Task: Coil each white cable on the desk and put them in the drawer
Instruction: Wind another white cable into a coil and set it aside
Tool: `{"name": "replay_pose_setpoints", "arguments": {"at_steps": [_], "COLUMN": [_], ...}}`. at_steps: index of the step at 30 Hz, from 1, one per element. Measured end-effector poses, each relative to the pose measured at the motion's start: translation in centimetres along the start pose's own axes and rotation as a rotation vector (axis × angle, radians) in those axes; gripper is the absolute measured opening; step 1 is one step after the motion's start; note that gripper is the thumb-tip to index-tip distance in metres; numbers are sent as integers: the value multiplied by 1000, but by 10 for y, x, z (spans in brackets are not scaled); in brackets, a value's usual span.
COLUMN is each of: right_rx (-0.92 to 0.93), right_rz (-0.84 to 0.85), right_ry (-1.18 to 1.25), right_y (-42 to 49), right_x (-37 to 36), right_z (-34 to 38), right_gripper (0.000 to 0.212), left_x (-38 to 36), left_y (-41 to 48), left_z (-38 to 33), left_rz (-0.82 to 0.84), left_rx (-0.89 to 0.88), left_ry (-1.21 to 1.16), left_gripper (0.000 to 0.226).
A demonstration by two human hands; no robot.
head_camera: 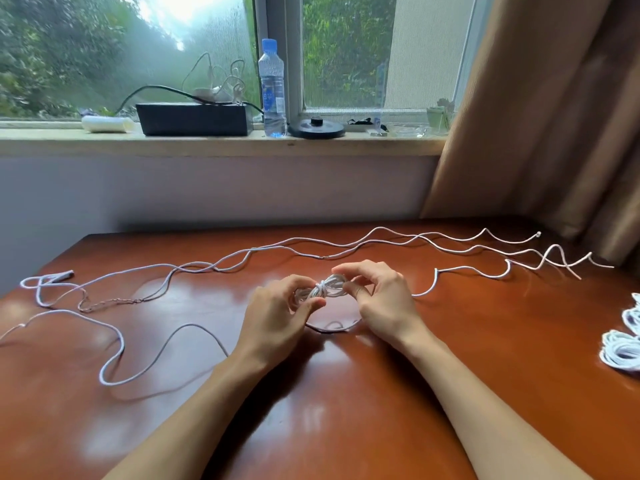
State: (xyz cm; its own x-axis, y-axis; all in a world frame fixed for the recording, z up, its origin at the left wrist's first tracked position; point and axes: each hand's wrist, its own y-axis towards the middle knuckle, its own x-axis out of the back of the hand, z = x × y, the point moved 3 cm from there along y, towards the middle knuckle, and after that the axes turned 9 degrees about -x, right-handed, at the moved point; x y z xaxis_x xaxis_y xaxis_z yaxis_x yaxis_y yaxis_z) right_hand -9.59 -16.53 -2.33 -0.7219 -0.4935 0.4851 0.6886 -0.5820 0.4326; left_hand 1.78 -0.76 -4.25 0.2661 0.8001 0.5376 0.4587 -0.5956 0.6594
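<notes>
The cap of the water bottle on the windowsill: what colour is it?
Light blue, seen in the head view: the cap tops the clear water bottle.

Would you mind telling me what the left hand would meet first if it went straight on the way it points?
The left hand pinches the small coiled bundle of white cable; pushing on, it would likely meet the right hand just beyond.
</notes>
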Motion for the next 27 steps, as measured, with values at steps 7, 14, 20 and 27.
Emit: {"name": "replay_pose_setpoints", "arguments": {"at_steps": [7, 14, 20, 27], "right_rx": [72, 96, 40, -24], "right_rz": [-26, -114, -110, -147], "right_ry": [-89, -171, -324, -440], "right_y": [-9, -49, -88, -133], "right_x": [11, 51, 101, 160], "right_z": [4, -12, -33, -56], "right_gripper": [29, 27, 25, 25], "left_x": [0, -16, -46, -97], "left_y": [-4, -4, -11, -23], "left_z": [-11, -47, -88, -137], "left_rz": [60, 195, 246, 329], "left_rx": [-84, -236, -294, -335], "left_ry": [93, 236, 256, 160], "left_gripper": [27, 26, 23, 21]}}
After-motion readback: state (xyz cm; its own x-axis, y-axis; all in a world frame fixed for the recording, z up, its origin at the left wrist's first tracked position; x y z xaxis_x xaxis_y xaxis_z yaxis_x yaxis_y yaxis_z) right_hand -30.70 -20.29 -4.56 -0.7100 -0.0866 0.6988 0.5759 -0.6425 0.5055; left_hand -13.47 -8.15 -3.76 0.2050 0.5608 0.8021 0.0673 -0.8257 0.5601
